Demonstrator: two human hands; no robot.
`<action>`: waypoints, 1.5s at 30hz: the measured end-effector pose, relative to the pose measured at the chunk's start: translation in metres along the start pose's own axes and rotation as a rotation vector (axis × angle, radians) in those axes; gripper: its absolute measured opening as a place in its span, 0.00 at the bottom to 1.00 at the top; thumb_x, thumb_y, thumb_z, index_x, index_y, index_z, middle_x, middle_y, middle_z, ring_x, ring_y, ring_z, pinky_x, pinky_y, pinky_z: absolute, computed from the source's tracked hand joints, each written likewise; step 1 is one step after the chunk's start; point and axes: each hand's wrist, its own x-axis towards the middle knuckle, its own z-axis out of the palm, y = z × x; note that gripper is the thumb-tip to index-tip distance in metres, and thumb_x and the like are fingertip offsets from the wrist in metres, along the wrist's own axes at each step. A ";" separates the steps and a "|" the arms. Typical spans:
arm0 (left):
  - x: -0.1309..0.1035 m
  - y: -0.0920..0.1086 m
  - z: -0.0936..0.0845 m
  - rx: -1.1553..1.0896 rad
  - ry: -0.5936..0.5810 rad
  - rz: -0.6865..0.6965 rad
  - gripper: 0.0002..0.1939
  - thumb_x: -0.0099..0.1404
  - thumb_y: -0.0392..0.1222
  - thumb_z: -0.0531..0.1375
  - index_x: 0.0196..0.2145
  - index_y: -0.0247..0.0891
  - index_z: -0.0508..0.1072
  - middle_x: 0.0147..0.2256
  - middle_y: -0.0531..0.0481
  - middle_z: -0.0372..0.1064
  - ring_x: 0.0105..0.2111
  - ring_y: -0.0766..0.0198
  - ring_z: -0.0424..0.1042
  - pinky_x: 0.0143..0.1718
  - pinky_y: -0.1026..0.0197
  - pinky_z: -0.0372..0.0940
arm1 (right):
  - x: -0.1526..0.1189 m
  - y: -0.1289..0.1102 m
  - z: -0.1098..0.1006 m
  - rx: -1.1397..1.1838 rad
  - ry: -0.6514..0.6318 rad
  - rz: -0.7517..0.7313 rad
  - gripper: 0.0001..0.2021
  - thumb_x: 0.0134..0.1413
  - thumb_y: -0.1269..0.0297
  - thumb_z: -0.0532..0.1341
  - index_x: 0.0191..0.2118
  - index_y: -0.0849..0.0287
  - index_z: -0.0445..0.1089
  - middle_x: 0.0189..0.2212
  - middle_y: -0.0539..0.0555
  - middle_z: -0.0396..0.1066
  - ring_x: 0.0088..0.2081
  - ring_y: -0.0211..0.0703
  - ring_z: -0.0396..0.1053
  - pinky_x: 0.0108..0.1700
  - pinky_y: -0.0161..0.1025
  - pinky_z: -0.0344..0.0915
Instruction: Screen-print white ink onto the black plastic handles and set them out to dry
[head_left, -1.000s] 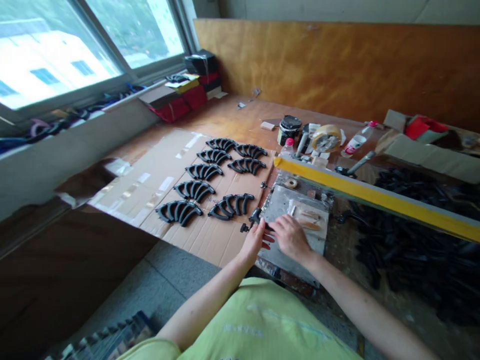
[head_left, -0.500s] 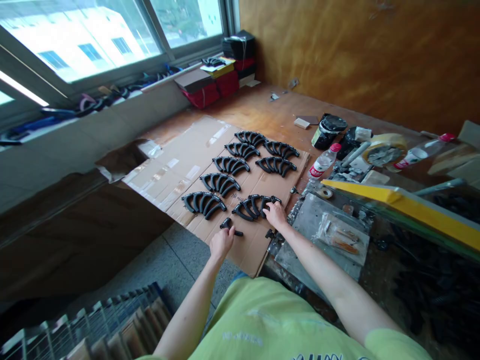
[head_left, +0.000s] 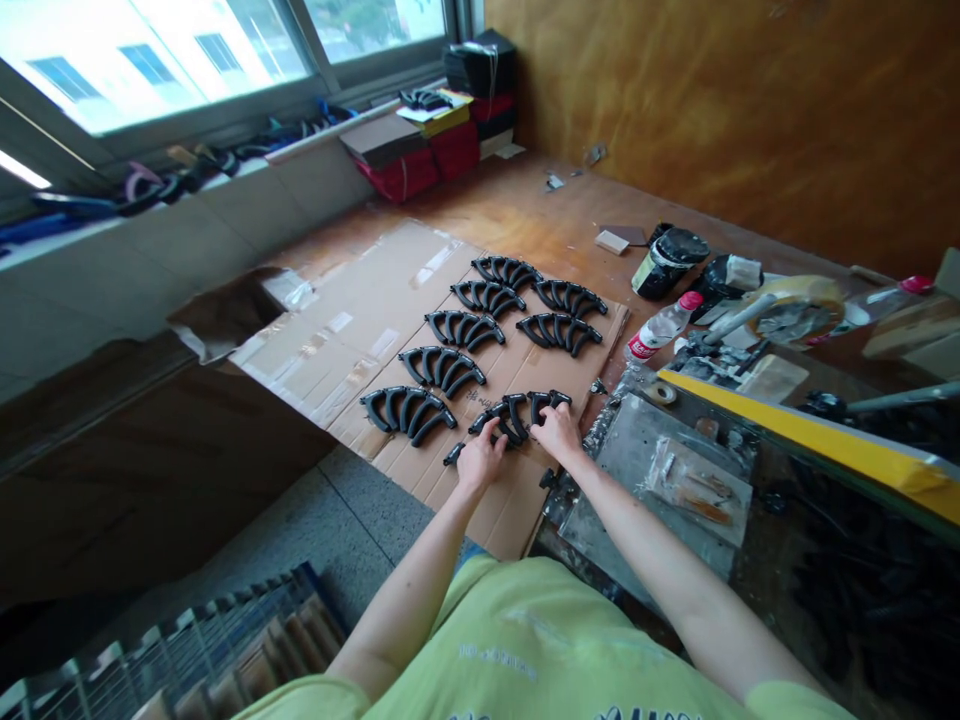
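Observation:
Black curved handle-like pieces lie in fanned rows on a flattened cardboard sheet (head_left: 375,300). At the near right, my right hand (head_left: 559,430) is closed on a black curved piece (head_left: 537,404) at the right part of the nearest row. My left hand (head_left: 481,462) reaches to the left part of this row, its thumb and fingers closed around black curved pieces (head_left: 513,412) there. A loose black piece (head_left: 452,454) shows at the left of my left hand, partly hidden by it. Beyond lie other fans, such as the near left fan (head_left: 409,410).
Right of the cardboard stand a red-capped bottle (head_left: 664,328), a black tub (head_left: 670,262) and a tape roll (head_left: 795,305). A yellow-edged bar (head_left: 810,415) runs along a metal plate (head_left: 637,480). Red bundles (head_left: 405,172) sit by the window. A wire rack (head_left: 225,640) is low at left.
My left hand has moved right and forward from the loose black piece to the row. A gap shows in that row, and its right-hand pieces sit with my right hand.

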 end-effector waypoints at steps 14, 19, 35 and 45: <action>-0.002 -0.001 0.007 0.065 -0.003 0.078 0.25 0.68 0.51 0.51 0.59 0.40 0.60 0.43 0.39 0.74 0.43 0.52 0.74 0.42 0.57 0.63 | -0.001 -0.030 -0.001 -0.096 -0.055 0.023 0.26 0.47 0.52 0.63 0.49 0.65 0.68 0.48 0.67 0.61 0.48 0.59 0.67 0.46 0.47 0.66; 0.003 0.001 0.008 0.077 -0.008 0.015 0.22 0.67 0.51 0.53 0.54 0.36 0.64 0.45 0.37 0.74 0.45 0.52 0.74 0.45 0.57 0.64 | 0.000 -0.017 -0.012 -0.122 -0.047 0.057 0.25 0.48 0.54 0.62 0.49 0.66 0.68 0.50 0.66 0.60 0.49 0.57 0.67 0.49 0.46 0.64; 0.024 -0.001 0.017 0.023 0.059 -0.060 0.22 0.62 0.61 0.55 0.41 0.42 0.72 0.35 0.42 0.76 0.39 0.51 0.75 0.40 0.56 0.64 | -0.009 0.006 -0.016 -0.134 -0.025 0.083 0.16 0.61 0.58 0.55 0.44 0.62 0.74 0.46 0.64 0.65 0.43 0.48 0.70 0.47 0.41 0.65; 0.032 0.009 0.016 0.014 0.028 -0.075 0.19 0.65 0.57 0.53 0.42 0.41 0.72 0.37 0.40 0.77 0.41 0.50 0.75 0.41 0.55 0.64 | -0.015 0.010 0.000 -0.021 -0.019 -0.001 0.10 0.59 0.65 0.57 0.44 0.58 0.74 0.42 0.60 0.66 0.43 0.46 0.70 0.47 0.38 0.63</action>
